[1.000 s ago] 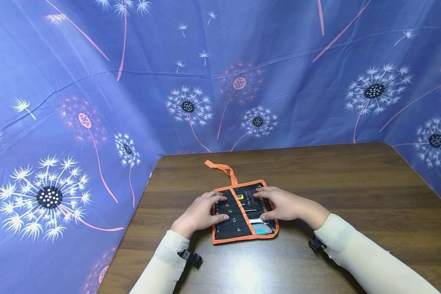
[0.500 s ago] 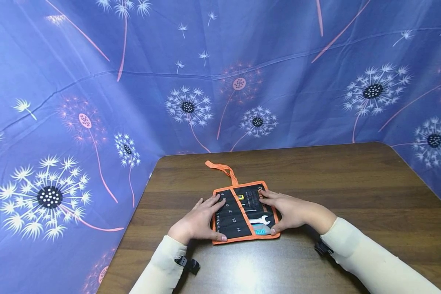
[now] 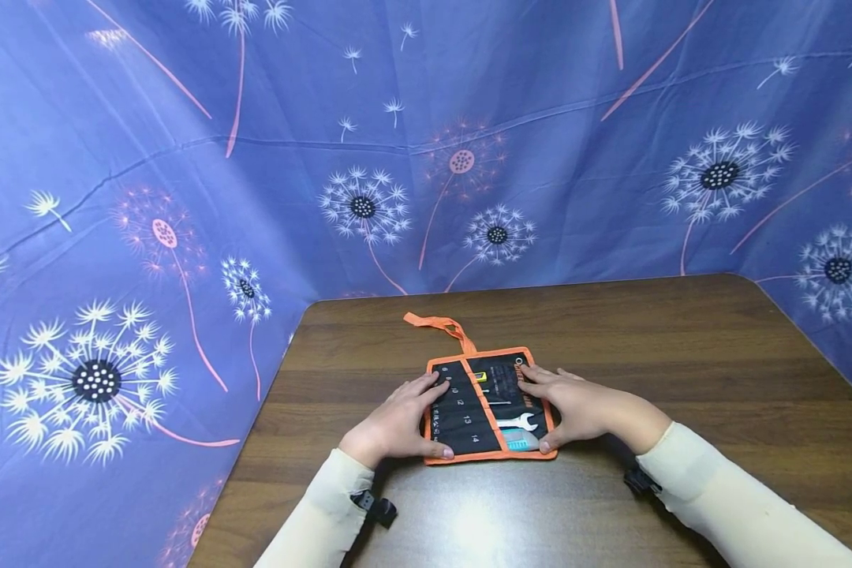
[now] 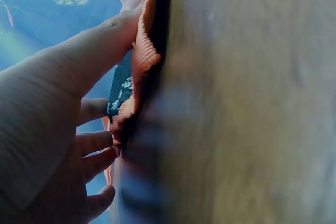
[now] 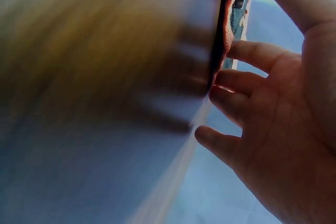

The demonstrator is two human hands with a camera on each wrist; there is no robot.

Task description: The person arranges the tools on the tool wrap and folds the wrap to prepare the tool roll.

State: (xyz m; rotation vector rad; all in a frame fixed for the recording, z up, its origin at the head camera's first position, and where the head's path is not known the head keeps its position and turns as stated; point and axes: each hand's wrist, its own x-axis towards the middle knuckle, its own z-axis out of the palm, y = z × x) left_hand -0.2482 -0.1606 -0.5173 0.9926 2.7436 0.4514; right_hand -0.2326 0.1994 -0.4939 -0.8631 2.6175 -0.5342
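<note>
A black tool pouch [image 3: 461,430] with orange trim lies spread on the table, its left flap printed with size numbers. Behind its orange band on the right half sit an open-end wrench [image 3: 518,423], a teal-and-grey tool [image 3: 520,440] and a small yellow item [image 3: 480,377]. My left hand [image 3: 401,422] rests along the left side, fingers spread and thumb at the near corner. On the right side my right hand [image 3: 582,406] touches the edge with relaxed fingers. Both wrist views show fingertips right at the orange edging [image 4: 144,51], close over the table.
An orange tie strap [image 3: 440,322] trails from the pouch's far edge. The brown wooden table [image 3: 646,331] extends on all sides, and a blue dandelion-print cloth [image 3: 426,95] hangs behind it and to the left.
Both hands have settled at the pouch's two sides, the right one drawing back from over the pockets. Pouch and strap have slid a little to the right, with the hands moving along.
</note>
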